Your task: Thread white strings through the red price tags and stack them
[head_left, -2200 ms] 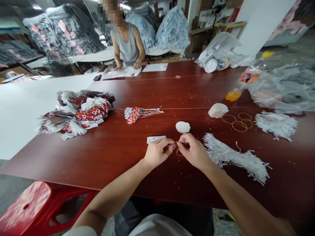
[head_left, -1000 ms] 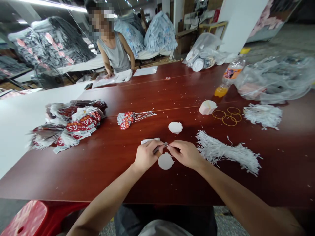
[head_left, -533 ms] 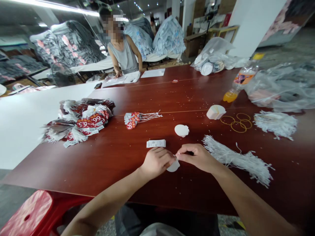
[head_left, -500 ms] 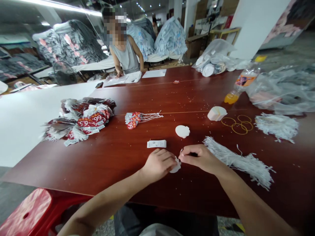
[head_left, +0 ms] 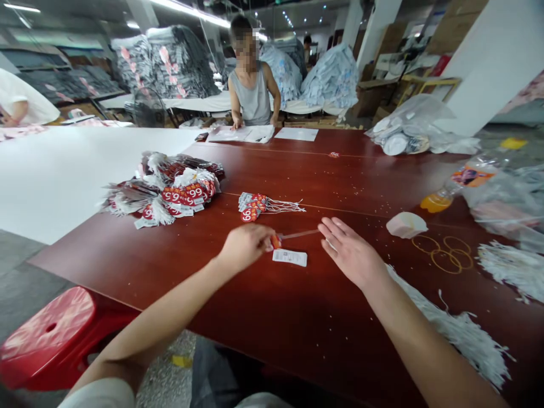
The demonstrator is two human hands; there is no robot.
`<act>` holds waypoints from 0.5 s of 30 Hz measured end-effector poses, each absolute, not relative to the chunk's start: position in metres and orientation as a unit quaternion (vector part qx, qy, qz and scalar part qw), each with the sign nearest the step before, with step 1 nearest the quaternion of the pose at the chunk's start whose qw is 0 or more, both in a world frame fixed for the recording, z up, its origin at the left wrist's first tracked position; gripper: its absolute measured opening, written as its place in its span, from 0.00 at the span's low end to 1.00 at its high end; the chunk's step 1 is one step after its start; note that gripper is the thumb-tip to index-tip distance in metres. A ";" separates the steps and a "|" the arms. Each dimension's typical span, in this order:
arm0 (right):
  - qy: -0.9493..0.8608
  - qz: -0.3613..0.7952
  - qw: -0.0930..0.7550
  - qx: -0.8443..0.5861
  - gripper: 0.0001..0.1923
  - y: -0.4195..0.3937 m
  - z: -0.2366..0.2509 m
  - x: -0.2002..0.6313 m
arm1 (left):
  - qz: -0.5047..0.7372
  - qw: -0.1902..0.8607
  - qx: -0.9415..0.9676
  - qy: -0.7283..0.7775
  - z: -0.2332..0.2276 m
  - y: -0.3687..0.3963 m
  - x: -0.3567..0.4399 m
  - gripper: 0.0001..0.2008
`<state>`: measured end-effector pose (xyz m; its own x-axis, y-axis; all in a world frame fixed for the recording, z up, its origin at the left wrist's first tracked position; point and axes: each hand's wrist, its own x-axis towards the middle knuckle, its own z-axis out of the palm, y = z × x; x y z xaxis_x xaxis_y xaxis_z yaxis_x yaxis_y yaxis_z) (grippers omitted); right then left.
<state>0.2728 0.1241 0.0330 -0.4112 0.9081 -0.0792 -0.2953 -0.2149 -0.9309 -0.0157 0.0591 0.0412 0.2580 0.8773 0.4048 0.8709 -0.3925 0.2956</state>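
Our red tag [head_left: 276, 242] now hangs in the air just above the bench [head_left: 238, 317], near the far left end of the white labels [head_left: 289, 258]. Half a second ago both our hands were close together, pinching over a white face nearer to us; now they stand apart, with a pale string [head_left: 300, 234] stretched between them.

We see only a small red and orange patch of the tag, slightly blurred, because our fingers cover the rest, so we cannot tell how its long axis lies. The string leaves it toward the right, almost level and rising a little, and ends at the fingertips of the right hand.

Our left hand [head_left: 246, 247] pinches the tag. Our right hand [head_left: 352, 252] is spread, fingers extended toward the left; we cannot tell whether it grips the string.

Beyond the tag lies a small bunch of tags [head_left: 253, 207], strings pointing right, and farther left a big heap of tags [head_left: 170, 187]. To our right are the rubber bands [head_left: 450, 264] and a bundle of strings [head_left: 457, 328], partly behind our forearm. Across the bench stands a co-worker [head_left: 250, 96].
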 end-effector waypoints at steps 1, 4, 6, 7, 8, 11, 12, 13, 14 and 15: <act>-0.444 0.720 0.424 -0.325 0.18 0.136 0.032 0.253 | 0.250 -0.011 0.775 0.580 0.040 0.079 -0.033 0.11; -0.393 0.741 0.410 -0.359 0.17 0.169 0.032 0.209 | 0.225 -0.026 0.732 0.643 0.027 0.134 -0.071 0.12; -0.414 0.720 0.401 -0.386 0.17 0.181 0.035 0.209 | 0.227 -0.037 0.705 0.671 0.018 0.154 -0.078 0.12; -0.456 0.692 0.391 -0.400 0.17 0.182 0.037 0.221 | 0.243 -0.050 0.694 0.676 0.015 0.158 -0.075 0.12; -0.518 0.651 0.369 -0.414 0.16 0.179 0.041 0.240 | 0.268 -0.062 0.687 0.672 0.014 0.158 -0.068 0.13; -0.725 0.469 0.193 -0.465 0.11 0.147 0.051 0.316 | 0.349 -0.026 0.725 0.593 0.017 0.147 -0.027 0.12; -0.764 0.406 0.120 -0.487 0.09 0.132 0.053 0.340 | 0.359 0.011 0.753 0.551 0.019 0.143 -0.008 0.11; -0.785 0.349 0.052 -0.509 0.07 0.116 0.054 0.360 | 0.360 0.051 0.781 0.508 0.021 0.139 0.012 0.11; -0.793 0.301 -0.004 -0.530 0.05 0.102 0.053 0.375 | 0.354 0.085 0.806 0.468 0.022 0.137 0.034 0.10; -0.793 0.266 -0.048 -0.546 0.04 0.090 0.052 0.385 | 0.343 0.110 0.826 0.434 0.022 0.137 0.056 0.09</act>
<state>0.3851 0.0898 0.0518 -0.3988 0.8406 -0.3665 0.8913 0.2613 -0.3705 0.0558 0.1367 0.0221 0.3883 0.7922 0.4708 0.6408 -0.5993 0.4799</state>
